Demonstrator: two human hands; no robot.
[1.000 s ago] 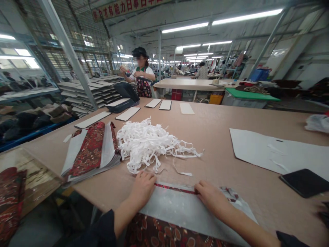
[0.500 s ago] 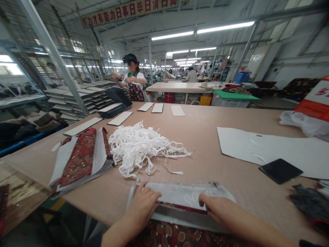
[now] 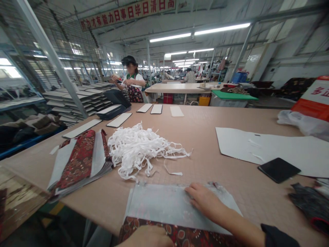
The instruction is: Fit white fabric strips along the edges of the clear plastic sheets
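Observation:
A stack of floral fabric pieces (image 3: pixel 183 206) lies before me at the table's near edge. Its far part shows a pale grey backing, its near part a dark red-brown leaf print. My right hand (image 3: pixel 202 199) rests palm-down on the pale backing with its fingers stretched out. Low in the picture, over the printed part, is my left hand (image 3: pixel 150 236); the frame edge cuts it off and its fingertips are hidden. Just beyond the stack sits a tangled heap of white fabric strips (image 3: pixel 138 147). Another fabric stack (image 3: pixel 79 157), partly folded, is on the left.
Pale rectangular boards (image 3: pixel 119 120) lie along the table's far left side. To the right are a large white sheet (image 3: pixel 267 147), a black square pad (image 3: pixel 279 169) and a dark knitted glove-like item (image 3: pixel 308 206). A co-worker (image 3: pixel 134 80) stands beyond the table.
The fold under both hands has been laid flat, uncovering more pale backing. My left hand has moved down toward me; my right hand has shifted slightly left and away.

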